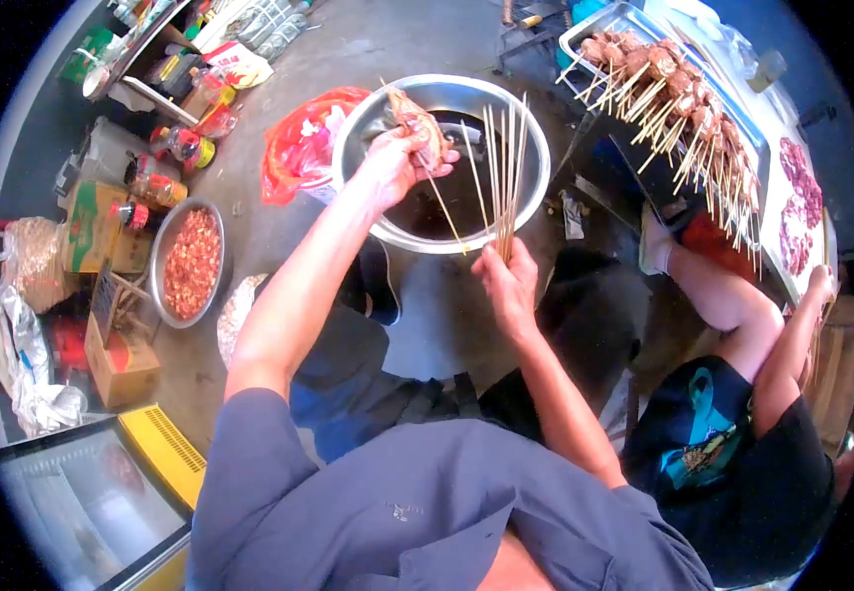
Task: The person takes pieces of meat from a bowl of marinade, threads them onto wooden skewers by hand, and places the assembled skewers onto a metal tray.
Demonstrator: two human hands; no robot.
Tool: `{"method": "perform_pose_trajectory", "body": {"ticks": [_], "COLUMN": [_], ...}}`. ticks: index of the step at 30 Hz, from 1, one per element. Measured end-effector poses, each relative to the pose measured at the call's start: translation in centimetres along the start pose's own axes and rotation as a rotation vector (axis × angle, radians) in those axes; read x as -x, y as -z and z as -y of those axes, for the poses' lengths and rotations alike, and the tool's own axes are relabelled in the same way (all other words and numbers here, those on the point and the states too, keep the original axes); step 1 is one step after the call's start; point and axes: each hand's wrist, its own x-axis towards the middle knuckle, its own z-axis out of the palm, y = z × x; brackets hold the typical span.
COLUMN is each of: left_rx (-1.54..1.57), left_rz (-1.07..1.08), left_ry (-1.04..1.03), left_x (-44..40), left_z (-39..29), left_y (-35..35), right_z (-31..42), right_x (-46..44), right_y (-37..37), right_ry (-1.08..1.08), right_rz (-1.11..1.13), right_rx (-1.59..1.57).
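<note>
My left hand [393,169] is closed around a piece of reddish-brown meat [419,126], whose exact cut I cannot make out. One thin skewer [447,214] runs from it, slanting down to the right. Just below the basin's near rim, my right hand [506,286] grips a bunch of bamboo skewers [509,177], their points upward and spread apart. Under the meat is a wide metal basin [541,187] with dark liquid [437,209] inside. A red plastic bag [294,148] sits against the basin's left side.
At upper right, a metal tray [764,167] carries many skewered meat pieces [663,74]; raw red meat [799,197] lies beside it. Another person's leg [718,291] and arm [787,360] are at right. Leftward are a bowl of chopped meat [193,261], bottles [191,148] and a cardboard box [122,369].
</note>
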Motion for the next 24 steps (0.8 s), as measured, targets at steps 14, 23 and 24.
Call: {"method": "perform_pose_trajectory", "body": {"ticks": [14,23,24], "left_rx": [0.089,0.063,0.063], "left_rz": [0.095,0.060,0.059], "left_ry": [-0.104,-0.181,-0.181], "left_x": [-2.7,-3.1,-3.1], "left_z": [0.0,-0.5,-0.5], "left_y": [2.8,2.3,2.3], "right_z": [-2.1,-1.5,-1.5], "right_x": [0.1,0.2,0.2], "right_y": [-0.2,0.2,0.2], "right_ry": [-0.022,-0.054,-0.055], "right_rz": [0.063,0.101,0.101], "right_rx": [0.073,0.085,0.085]}}
